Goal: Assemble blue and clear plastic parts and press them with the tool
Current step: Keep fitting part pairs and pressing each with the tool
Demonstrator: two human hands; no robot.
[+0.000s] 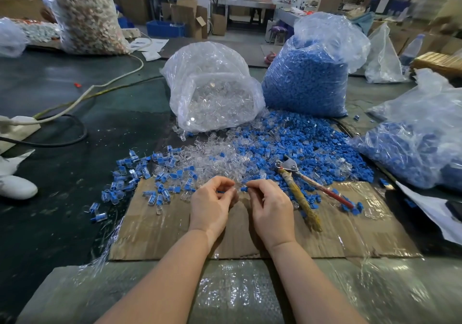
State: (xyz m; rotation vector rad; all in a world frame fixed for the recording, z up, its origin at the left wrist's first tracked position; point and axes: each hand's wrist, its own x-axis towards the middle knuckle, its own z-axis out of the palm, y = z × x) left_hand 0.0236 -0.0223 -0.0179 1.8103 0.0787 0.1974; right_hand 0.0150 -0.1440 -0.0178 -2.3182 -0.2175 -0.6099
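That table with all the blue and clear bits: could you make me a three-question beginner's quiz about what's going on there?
1. True or false: the pressing tool is in the person's right hand.
2. Which bag stands nearer the left hand's side? A) bag of clear parts B) bag of blue parts
3. Fill in: the hands work above a flat sheet of ____.

Key: 1. False; the tool lies on the table beside the right hand, which pinches a small blue part. 2. A. 3. cardboard.
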